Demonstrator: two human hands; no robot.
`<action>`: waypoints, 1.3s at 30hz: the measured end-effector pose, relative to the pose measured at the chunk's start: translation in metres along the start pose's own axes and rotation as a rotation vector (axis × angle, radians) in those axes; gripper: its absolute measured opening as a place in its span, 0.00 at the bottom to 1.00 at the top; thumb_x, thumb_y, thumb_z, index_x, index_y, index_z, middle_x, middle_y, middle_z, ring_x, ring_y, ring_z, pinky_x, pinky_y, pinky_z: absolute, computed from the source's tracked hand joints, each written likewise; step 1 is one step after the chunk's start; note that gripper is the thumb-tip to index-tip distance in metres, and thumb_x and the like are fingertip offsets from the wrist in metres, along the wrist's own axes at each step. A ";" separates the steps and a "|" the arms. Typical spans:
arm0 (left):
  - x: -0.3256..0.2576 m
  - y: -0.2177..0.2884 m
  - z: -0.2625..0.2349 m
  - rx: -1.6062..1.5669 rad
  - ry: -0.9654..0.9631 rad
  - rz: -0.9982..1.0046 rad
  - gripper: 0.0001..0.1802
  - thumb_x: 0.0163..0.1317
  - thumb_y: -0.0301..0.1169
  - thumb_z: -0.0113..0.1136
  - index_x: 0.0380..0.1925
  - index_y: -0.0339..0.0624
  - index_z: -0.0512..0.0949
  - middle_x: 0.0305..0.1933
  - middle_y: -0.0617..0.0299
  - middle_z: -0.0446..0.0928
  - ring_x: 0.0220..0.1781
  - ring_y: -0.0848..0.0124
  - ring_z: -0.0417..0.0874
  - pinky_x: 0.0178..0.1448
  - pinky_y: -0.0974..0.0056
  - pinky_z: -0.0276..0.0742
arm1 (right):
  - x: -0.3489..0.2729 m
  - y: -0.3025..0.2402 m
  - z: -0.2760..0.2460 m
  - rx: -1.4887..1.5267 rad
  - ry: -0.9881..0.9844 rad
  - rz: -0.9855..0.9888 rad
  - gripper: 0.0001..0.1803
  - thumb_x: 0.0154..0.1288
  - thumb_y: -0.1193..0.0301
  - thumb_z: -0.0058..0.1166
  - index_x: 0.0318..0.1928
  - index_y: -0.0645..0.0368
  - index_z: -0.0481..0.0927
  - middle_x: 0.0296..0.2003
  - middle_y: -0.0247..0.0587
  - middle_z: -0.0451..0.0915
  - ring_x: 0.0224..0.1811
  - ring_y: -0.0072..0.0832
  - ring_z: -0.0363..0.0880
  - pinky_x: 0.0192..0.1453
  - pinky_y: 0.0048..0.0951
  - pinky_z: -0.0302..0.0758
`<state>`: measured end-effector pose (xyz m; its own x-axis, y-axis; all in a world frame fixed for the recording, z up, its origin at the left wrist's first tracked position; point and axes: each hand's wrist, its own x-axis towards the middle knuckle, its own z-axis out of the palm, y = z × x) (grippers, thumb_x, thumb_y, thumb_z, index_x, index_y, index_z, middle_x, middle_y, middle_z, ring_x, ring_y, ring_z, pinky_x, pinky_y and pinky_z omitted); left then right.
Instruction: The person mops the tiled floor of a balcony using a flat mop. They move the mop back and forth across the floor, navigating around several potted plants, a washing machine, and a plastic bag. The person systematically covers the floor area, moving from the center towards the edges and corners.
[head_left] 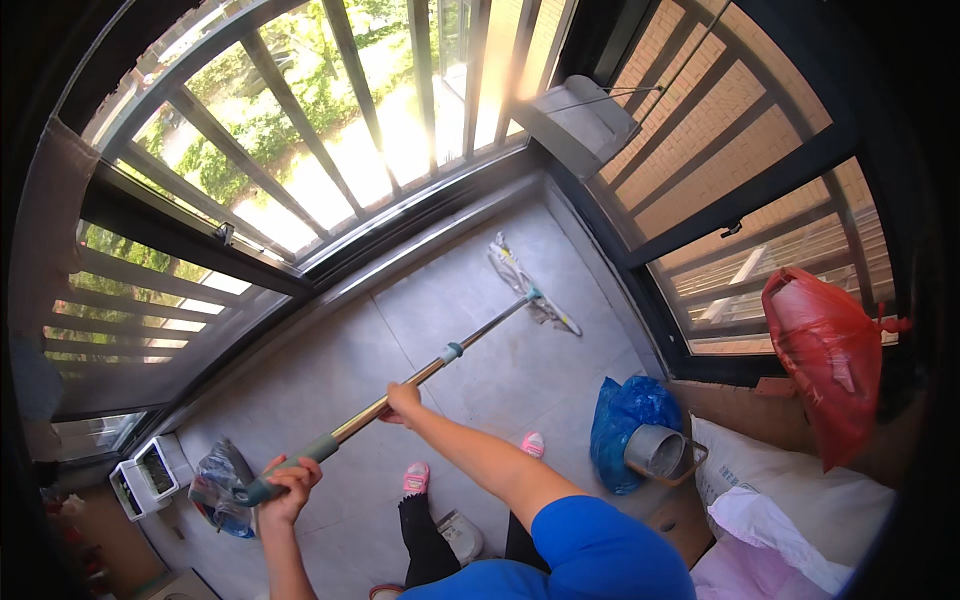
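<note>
A long-handled flat mop [484, 328] slants across the tiled floor from lower left to upper right. My left hand [290, 485] is wrapped around the grey-green grip at the top end of its pole. Farther down, my right hand [403, 403] closes on the shiny metal section, below the grip. The mop's flat head, covered by a pale grey cloth [512, 272], lies on the floor near the far right corner. My right arm reaches across in front of me, bare below a blue sleeve.
Right of me, a blue plastic bag [613, 440] stands beside a metal container [655, 451] and sacks [800, 463]. A red bag [822, 345] hangs above them. At left are a white basket [153, 475] and a plastic bag [222, 485]. Barred windows and a hanging grey dustpan [580, 120] border the floor.
</note>
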<state>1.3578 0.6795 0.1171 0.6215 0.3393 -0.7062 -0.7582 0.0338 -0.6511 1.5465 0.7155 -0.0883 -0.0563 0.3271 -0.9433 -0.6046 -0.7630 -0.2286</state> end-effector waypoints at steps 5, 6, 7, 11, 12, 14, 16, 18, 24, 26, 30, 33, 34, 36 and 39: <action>0.004 0.003 0.006 0.055 -0.038 -0.042 0.21 0.47 0.26 0.49 0.37 0.26 0.53 0.33 0.49 0.57 0.20 0.70 0.67 0.19 0.71 0.75 | 0.005 -0.002 0.002 -0.055 -0.019 -0.027 0.14 0.55 0.68 0.38 0.35 0.69 0.63 0.25 0.52 0.73 0.24 0.40 0.75 0.27 0.42 0.76; 0.013 0.001 0.011 0.034 -0.044 -0.056 0.20 0.47 0.25 0.49 0.36 0.26 0.53 0.33 0.49 0.57 0.20 0.70 0.68 0.19 0.71 0.75 | 0.009 -0.011 0.001 -0.061 -0.030 -0.035 0.14 0.55 0.68 0.38 0.35 0.69 0.63 0.25 0.51 0.73 0.24 0.40 0.75 0.27 0.41 0.76; 0.027 -0.005 0.016 -0.017 -0.037 -0.063 0.19 0.46 0.24 0.49 0.33 0.26 0.53 0.32 0.51 0.57 0.19 0.70 0.68 0.19 0.72 0.76 | 0.022 -0.019 -0.005 -0.021 -0.003 -0.088 0.14 0.56 0.68 0.38 0.34 0.69 0.63 0.24 0.52 0.73 0.23 0.40 0.75 0.26 0.40 0.76; 0.081 0.001 0.012 0.297 0.006 -0.098 0.23 0.48 0.29 0.50 0.41 0.27 0.56 0.38 0.46 0.60 0.27 0.67 0.70 0.27 0.68 0.77 | 0.045 -0.061 -0.037 -0.008 0.050 -0.173 0.14 0.56 0.67 0.37 0.33 0.68 0.64 0.25 0.52 0.73 0.23 0.41 0.76 0.25 0.42 0.76; 0.088 0.001 0.011 0.430 0.020 -0.090 0.25 0.49 0.31 0.49 0.44 0.27 0.57 0.40 0.43 0.61 0.29 0.65 0.71 0.29 0.67 0.77 | 0.048 -0.068 -0.045 0.000 0.067 -0.187 0.14 0.56 0.66 0.37 0.32 0.68 0.63 0.24 0.52 0.73 0.23 0.41 0.76 0.26 0.42 0.76; 0.075 -0.013 0.020 0.775 -0.084 -0.065 0.26 0.50 0.34 0.48 0.47 0.31 0.59 0.46 0.39 0.58 0.34 0.62 0.71 0.33 0.66 0.76 | 0.052 -0.076 -0.058 -0.009 0.080 -0.202 0.14 0.56 0.66 0.38 0.32 0.68 0.63 0.24 0.51 0.73 0.23 0.40 0.75 0.25 0.41 0.76; 0.053 -0.002 0.027 0.910 -0.157 -0.124 0.27 0.52 0.38 0.45 0.51 0.36 0.60 0.53 0.34 0.53 0.40 0.56 0.71 0.36 0.67 0.75 | 0.057 -0.072 -0.061 -0.004 0.135 -0.226 0.14 0.55 0.66 0.39 0.33 0.68 0.64 0.24 0.50 0.72 0.23 0.39 0.75 0.25 0.40 0.76; 0.019 0.002 0.035 1.131 -0.043 -0.134 0.27 0.52 0.37 0.45 0.53 0.37 0.58 0.53 0.34 0.53 0.38 0.57 0.71 0.34 0.68 0.75 | 0.050 -0.057 -0.064 0.006 0.207 -0.219 0.13 0.54 0.67 0.40 0.32 0.67 0.66 0.26 0.50 0.72 0.23 0.38 0.75 0.24 0.39 0.76; -0.026 0.053 -0.017 1.337 0.321 -0.263 0.22 0.54 0.30 0.46 0.49 0.34 0.59 0.44 0.41 0.65 0.27 0.68 0.69 0.21 0.77 0.65 | 0.034 0.028 -0.062 -0.086 0.317 -0.200 0.17 0.53 0.66 0.40 0.34 0.71 0.68 0.30 0.51 0.74 0.25 0.37 0.76 0.22 0.36 0.77; -0.039 0.067 -0.025 1.439 0.423 -0.297 0.18 0.53 0.30 0.46 0.44 0.34 0.63 0.39 0.46 0.68 0.25 0.69 0.67 0.21 0.76 0.64 | 0.028 0.050 -0.059 -0.119 0.340 -0.213 0.17 0.52 0.66 0.40 0.33 0.71 0.69 0.29 0.52 0.74 0.25 0.37 0.76 0.22 0.37 0.77; -0.064 0.070 -0.026 1.602 0.542 -0.297 0.15 0.53 0.31 0.48 0.39 0.34 0.64 0.31 0.53 0.70 0.23 0.72 0.69 0.21 0.74 0.64 | 0.017 0.090 -0.050 -0.125 0.316 -0.228 0.16 0.53 0.66 0.40 0.32 0.70 0.67 0.25 0.48 0.73 0.24 0.37 0.76 0.23 0.39 0.77; -0.068 0.063 -0.039 1.595 0.477 -0.433 0.15 0.53 0.33 0.49 0.38 0.36 0.64 0.29 0.56 0.69 0.22 0.73 0.68 0.20 0.74 0.64 | -0.002 0.099 -0.046 -0.057 0.232 -0.216 0.14 0.53 0.67 0.40 0.31 0.70 0.65 0.22 0.46 0.72 0.22 0.38 0.76 0.24 0.40 0.76; -0.068 0.053 -0.044 1.560 0.449 -0.468 0.15 0.53 0.33 0.50 0.38 0.37 0.63 0.25 0.59 0.67 0.20 0.75 0.67 0.19 0.75 0.64 | -0.014 0.093 -0.051 -0.026 0.199 -0.207 0.14 0.53 0.67 0.40 0.31 0.70 0.65 0.22 0.46 0.72 0.21 0.38 0.76 0.24 0.40 0.76; -0.065 0.034 -0.054 1.592 0.423 -0.484 0.15 0.53 0.32 0.51 0.38 0.37 0.63 0.24 0.60 0.67 0.19 0.76 0.67 0.19 0.75 0.63 | -0.038 0.079 -0.062 -0.002 0.151 -0.198 0.13 0.53 0.68 0.40 0.30 0.69 0.64 0.21 0.47 0.72 0.19 0.37 0.75 0.25 0.40 0.76; -0.062 -0.010 -0.068 1.658 0.393 -0.478 0.15 0.52 0.29 0.52 0.39 0.37 0.63 0.23 0.61 0.66 0.19 0.76 0.67 0.18 0.76 0.62 | -0.041 0.072 -0.095 0.014 0.117 -0.215 0.12 0.52 0.68 0.41 0.28 0.68 0.65 0.22 0.47 0.72 0.22 0.37 0.76 0.24 0.39 0.76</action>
<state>1.3404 0.5944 0.1490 0.6446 -0.2003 -0.7378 0.2578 0.9655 -0.0369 1.5806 0.5942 -0.0892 0.1666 0.4142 -0.8948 -0.6034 -0.6749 -0.4247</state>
